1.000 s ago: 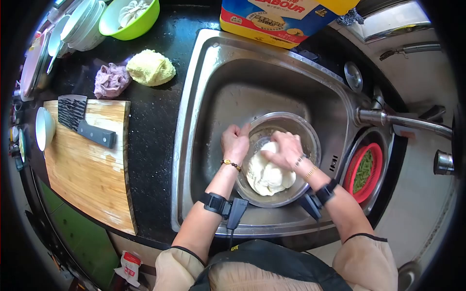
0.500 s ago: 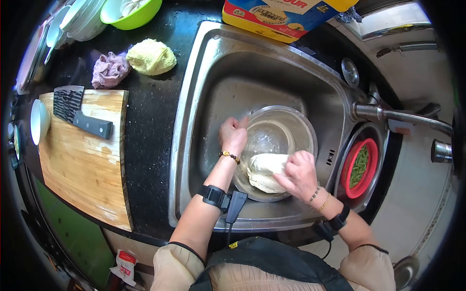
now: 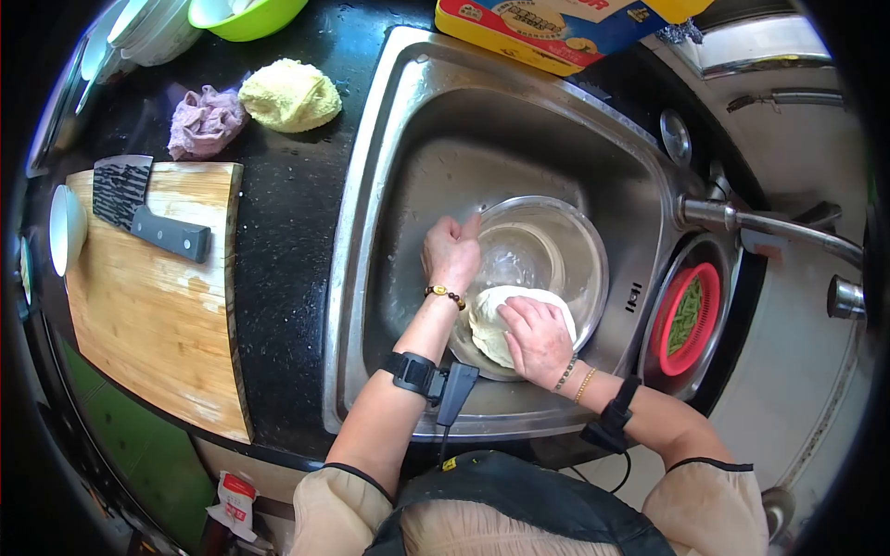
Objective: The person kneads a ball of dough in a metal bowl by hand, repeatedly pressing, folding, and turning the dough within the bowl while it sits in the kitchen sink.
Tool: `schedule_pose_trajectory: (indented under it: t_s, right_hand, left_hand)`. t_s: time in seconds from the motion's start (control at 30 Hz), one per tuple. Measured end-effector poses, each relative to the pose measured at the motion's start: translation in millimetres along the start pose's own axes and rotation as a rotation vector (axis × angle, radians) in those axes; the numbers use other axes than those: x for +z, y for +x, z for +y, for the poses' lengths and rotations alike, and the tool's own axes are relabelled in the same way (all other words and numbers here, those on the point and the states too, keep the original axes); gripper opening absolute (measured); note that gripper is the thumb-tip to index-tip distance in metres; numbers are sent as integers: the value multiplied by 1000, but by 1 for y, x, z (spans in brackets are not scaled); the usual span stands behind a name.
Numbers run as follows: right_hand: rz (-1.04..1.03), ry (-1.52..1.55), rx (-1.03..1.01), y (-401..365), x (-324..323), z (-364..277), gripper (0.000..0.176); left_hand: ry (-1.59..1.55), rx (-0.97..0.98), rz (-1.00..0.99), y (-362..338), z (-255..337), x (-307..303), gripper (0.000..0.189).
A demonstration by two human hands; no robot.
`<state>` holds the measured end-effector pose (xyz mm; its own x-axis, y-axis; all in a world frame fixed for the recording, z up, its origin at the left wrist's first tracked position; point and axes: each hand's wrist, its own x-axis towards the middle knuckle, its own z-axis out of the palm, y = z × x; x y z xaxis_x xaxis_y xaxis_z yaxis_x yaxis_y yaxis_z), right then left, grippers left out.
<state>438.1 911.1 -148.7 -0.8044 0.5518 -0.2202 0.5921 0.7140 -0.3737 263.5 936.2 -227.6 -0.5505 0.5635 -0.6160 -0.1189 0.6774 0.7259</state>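
Note:
A round metal bowl (image 3: 601,269) stands in the sink, with white traces on its inner bottom. My left hand (image 3: 451,252) is closed on the bowl's left rim, a finger lying along the edge. Inside the bowl, toward my body, lies a lump of pale dough (image 3: 487,324), now rounded and flattish. My right hand (image 3: 538,338) presses down on that dough from the right, its fingers laid flat across the top. The hand covers part of the dough.
A steel sink (image 3: 371,232) surrounds the bowl. To the left, a cleaver (image 3: 167,232) and a white bowl (image 3: 67,230) rest on a wooden board (image 3: 158,343). Cloths (image 3: 291,95) lie behind. At right are a faucet (image 3: 797,232) and a red basket (image 3: 706,320) of green pieces.
My right hand has moved left, from gripping the dough's folded right edge to pressing on top. The dough looks flatter and rounder. My left hand stays at the bowl's rim.

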Motion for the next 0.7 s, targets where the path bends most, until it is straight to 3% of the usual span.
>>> schedule_pose_trajectory:
  t_s: [0.23,0.4,0.57,0.7]
  right_hand:
    - [13,-141,-75,9,24,1,48]
    - [61,-198,-113,22,34,7,44]
    - [58,-183,-135,31,42,21,40]
    - [87,-119,-164,37,42,32,42]
  left_hand:
    - [63,-42,-19,-4,9,-5,40]
    - [113,-57,-23,-6,10,-5,38]
    - [37,51,78,-4,2,0,38]
    - [26,-9,-2,-3,-2,-1,40]
